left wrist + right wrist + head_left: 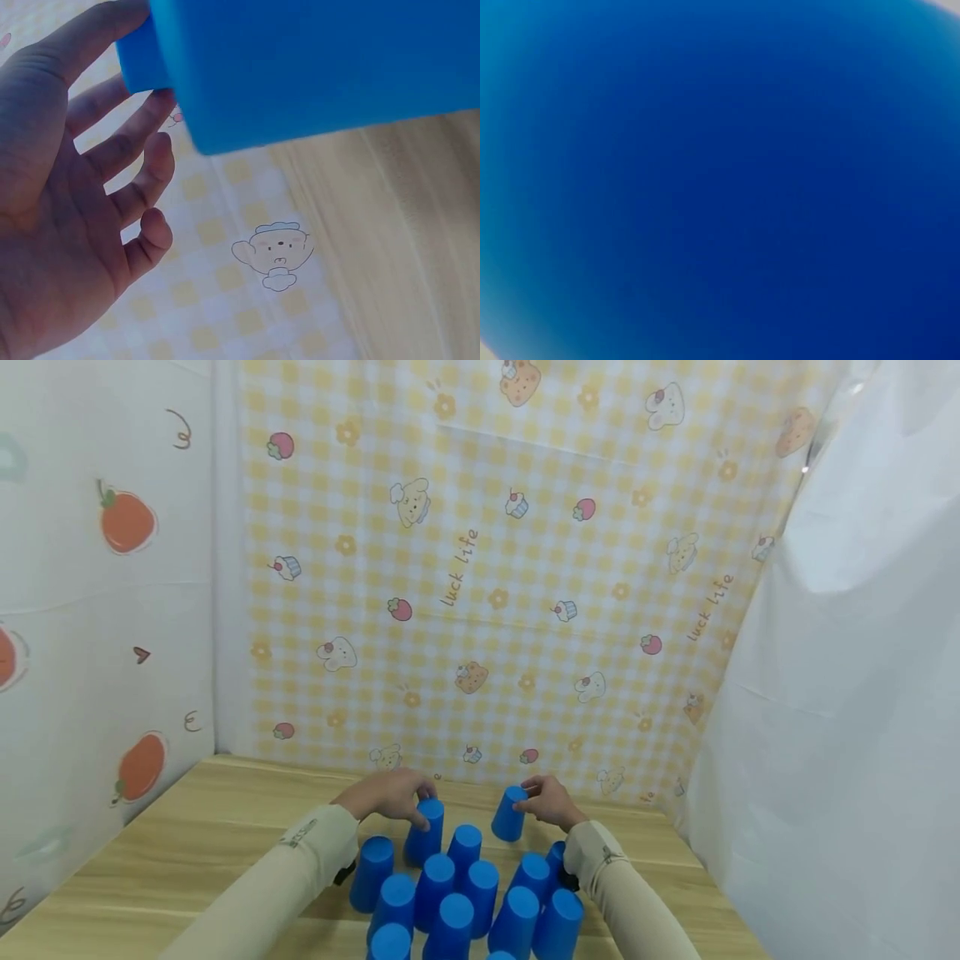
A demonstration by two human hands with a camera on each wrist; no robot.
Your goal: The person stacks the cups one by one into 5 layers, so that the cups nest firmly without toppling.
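Note:
Toward the back of the group, my left hand point(396, 793) pinches the top of an upside-down blue cup point(424, 843) between thumb and fingers. Part of that cup point(141, 64) shows between thumb and fingertips in the left wrist view, where the ring and little fingers curl free of it. A nearer blue cup point(315, 67) fills the upper right there. My right hand point(551, 800) grips another upside-down cup point(507, 817) near its top, at the far side of the table. One blue surface point(720, 180) blocks nearly all of the right wrist view.
Several more upside-down blue cups point(455, 922) stand close together between my forearms, some cut off by the frame's bottom edge. They stand on a wood-grain table point(247, 827). A yellow checked cloth point(480, 635) hangs behind, with white sheets at left and right point(825, 693).

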